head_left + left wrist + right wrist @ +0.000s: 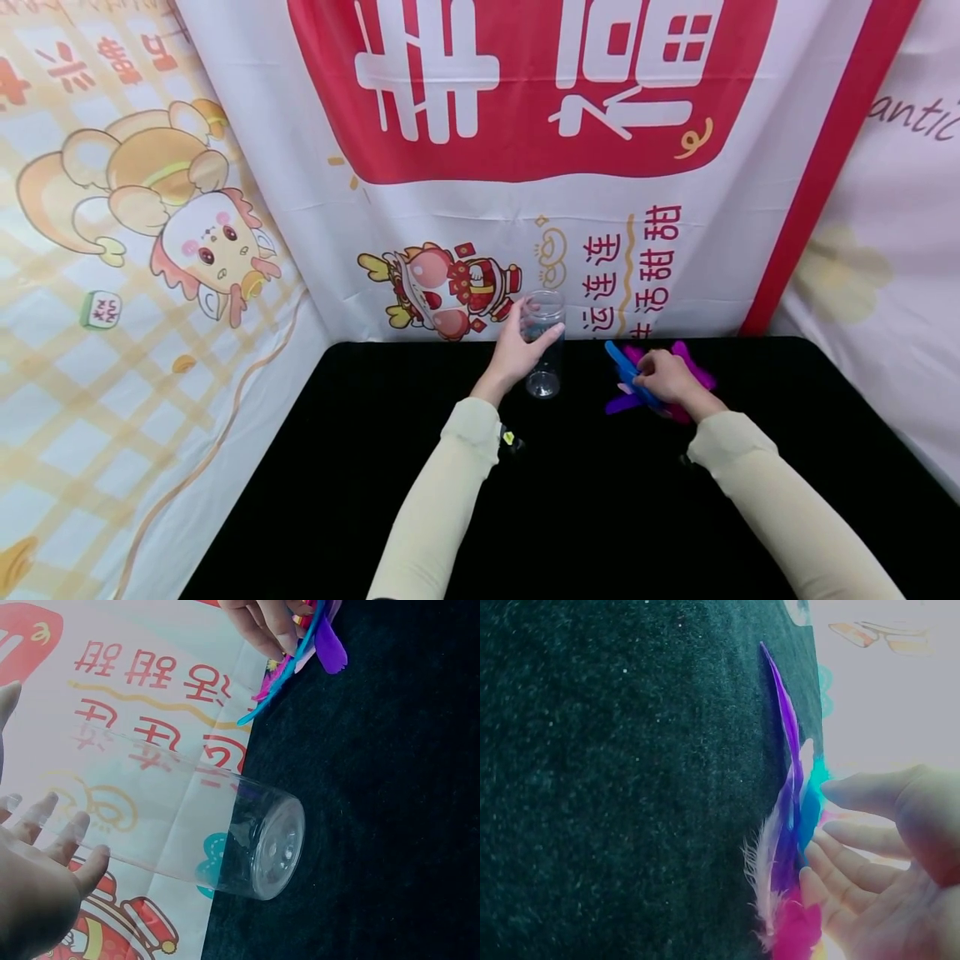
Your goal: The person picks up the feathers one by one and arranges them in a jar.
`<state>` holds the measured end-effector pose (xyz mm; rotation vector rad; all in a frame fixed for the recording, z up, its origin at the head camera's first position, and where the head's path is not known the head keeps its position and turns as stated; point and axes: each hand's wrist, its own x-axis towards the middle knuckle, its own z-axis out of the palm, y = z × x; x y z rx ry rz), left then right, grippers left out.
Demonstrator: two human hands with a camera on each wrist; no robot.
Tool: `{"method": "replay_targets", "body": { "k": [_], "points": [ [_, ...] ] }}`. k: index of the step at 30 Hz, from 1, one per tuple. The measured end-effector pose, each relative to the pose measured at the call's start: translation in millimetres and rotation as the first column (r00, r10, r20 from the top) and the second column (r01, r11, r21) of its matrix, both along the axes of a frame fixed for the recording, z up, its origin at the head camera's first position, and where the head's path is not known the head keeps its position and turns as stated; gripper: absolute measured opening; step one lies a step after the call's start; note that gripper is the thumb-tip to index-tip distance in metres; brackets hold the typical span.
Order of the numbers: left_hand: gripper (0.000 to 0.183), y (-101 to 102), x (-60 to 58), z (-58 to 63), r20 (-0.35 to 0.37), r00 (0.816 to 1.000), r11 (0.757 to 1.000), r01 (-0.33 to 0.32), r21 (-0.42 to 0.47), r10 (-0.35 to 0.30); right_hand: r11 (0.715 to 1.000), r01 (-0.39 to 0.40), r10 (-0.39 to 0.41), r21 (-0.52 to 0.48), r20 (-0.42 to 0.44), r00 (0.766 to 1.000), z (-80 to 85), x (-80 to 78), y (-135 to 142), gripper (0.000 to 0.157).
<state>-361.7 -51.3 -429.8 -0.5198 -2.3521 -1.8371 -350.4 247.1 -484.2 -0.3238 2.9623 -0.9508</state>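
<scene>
A tall clear cylindrical container (546, 367) stands at the back of the black table. My left hand (517, 348) grips its upper part, thumb on one side and fingers on the other. In the left wrist view, the round base of the container (279, 847) shows below the fingers (75, 832). To the right lies a pile of coloured feathers, with purple (622, 405) and magenta (693, 365) ones showing. Over this pile, my right hand (667, 377) pinches a blue feather (624, 367). Beside its fingertips in the right wrist view are purple (784, 705), pale (761, 862) and pink feathers (799, 926).
A white and red printed cloth (525, 150) hangs directly behind the table's back edge. Another patterned cloth (135, 350) hangs along the left side, and a pale one (885, 292) on the right. Black table surface (585, 500) extends toward me between the forearms.
</scene>
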Motion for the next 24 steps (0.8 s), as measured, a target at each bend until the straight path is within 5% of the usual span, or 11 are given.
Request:
{"method": "replay_targets", "body": {
  "k": [24],
  "points": [
    [0.074,0.1,-1.4,1.6,0.000,1.000,1.000,-0.010,0.006,0.010,1.000,0.002,-0.003,0.019,0.067,0.998,1.3,-0.7,-6.2,0.035]
  ]
}}
